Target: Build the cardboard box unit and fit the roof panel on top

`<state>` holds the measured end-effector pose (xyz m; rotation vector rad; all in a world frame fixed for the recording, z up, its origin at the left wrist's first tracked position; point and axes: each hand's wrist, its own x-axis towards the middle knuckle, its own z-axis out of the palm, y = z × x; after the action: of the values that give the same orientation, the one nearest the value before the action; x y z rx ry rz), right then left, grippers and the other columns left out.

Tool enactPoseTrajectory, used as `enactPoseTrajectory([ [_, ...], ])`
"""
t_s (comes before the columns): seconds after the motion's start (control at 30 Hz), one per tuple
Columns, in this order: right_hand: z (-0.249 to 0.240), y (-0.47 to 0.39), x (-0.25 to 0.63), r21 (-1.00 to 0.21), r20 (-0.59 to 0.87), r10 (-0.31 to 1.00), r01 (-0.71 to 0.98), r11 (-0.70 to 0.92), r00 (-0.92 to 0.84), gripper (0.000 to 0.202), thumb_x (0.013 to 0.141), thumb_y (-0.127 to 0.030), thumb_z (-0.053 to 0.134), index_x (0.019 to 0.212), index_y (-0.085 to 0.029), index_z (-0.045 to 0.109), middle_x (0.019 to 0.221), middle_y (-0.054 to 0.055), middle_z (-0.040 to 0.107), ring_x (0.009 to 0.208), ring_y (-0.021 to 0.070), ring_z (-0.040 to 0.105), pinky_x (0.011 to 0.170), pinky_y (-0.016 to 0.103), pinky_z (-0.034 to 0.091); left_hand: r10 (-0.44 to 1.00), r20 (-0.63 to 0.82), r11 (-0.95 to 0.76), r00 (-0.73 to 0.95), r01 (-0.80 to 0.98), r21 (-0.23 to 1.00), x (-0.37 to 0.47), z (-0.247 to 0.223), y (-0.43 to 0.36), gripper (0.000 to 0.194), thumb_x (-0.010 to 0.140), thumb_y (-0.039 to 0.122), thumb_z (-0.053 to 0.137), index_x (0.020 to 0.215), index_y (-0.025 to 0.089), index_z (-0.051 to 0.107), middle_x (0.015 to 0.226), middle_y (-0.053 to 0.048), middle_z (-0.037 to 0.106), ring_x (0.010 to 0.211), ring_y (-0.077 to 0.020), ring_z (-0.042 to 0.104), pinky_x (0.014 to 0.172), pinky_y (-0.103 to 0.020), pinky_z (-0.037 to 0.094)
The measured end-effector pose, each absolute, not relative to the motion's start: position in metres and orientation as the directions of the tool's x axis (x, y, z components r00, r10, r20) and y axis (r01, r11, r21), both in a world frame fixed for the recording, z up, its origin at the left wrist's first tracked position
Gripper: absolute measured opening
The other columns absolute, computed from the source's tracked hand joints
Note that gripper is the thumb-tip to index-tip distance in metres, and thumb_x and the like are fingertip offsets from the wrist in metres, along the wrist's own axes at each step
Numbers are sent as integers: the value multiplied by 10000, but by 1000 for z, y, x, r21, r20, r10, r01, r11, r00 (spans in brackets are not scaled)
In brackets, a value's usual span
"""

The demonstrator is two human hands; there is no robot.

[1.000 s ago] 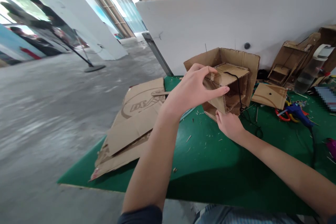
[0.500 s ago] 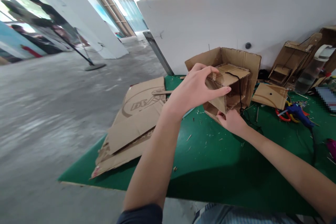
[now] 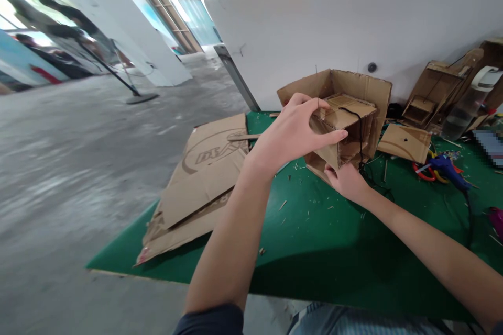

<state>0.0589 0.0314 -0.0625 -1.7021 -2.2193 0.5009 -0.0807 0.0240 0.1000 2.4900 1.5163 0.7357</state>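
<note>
A cardboard structure (image 3: 357, 107) of nested boxes stands on the green table, with a black cord (image 3: 360, 138) hanging down its open front. My left hand (image 3: 301, 128) grips its inner box from the left, the thumb along the front edge and the fingers over the top. Low at the front, my right hand (image 3: 346, 180) has its fingers curled at the bottom edge of the same structure; its fingertips are partly hidden beneath it.
Flat cardboard sheets (image 3: 204, 183) lie on the table's left side. At the right are a cardboard piece (image 3: 404, 142), a blue glue gun (image 3: 448, 170), scissors (image 3: 424, 174), a bottle (image 3: 467, 102) and another cardboard model (image 3: 432, 91). A white panel (image 3: 291, 36) rises behind.
</note>
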Motion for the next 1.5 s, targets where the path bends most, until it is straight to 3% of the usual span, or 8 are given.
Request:
enactPoseTrajectory([
  [0.23,-61,32,58,-448,34,965,859,248,-261,357,1041,-325,421,1253,-177,667,1164,140,731,1039,228,695,885,294,505,868,330,-480,371,795,369,-81,100,23,633,817,704,614,1261,253,590,1274,-95,536,1090,-277,570,875,-364,493],
  [0.57,-59,29,57,-422,18,962,870,255,-273,363,1044,-313,404,1237,-165,673,1028,136,749,946,217,708,846,290,506,869,327,-478,371,798,366,-81,99,25,651,807,713,632,1283,271,588,1283,-98,540,1122,-302,566,907,-400,488],
  [1.0,-60,29,55,-355,-23,960,900,254,-280,397,1049,-325,379,1257,-165,676,1077,159,745,1014,258,715,887,341,514,869,322,-483,377,789,379,-82,98,27,659,785,716,659,1276,278,621,1265,-96,557,1132,-314,568,924,-418,493],
  [1.5,-62,31,58,-388,-41,966,895,220,-255,402,1044,-373,395,1192,-142,690,1052,175,731,969,246,705,829,324,509,883,285,-461,373,804,375,-82,98,28,714,773,728,656,1298,250,580,1303,-107,532,1161,-323,548,909,-402,486],
])
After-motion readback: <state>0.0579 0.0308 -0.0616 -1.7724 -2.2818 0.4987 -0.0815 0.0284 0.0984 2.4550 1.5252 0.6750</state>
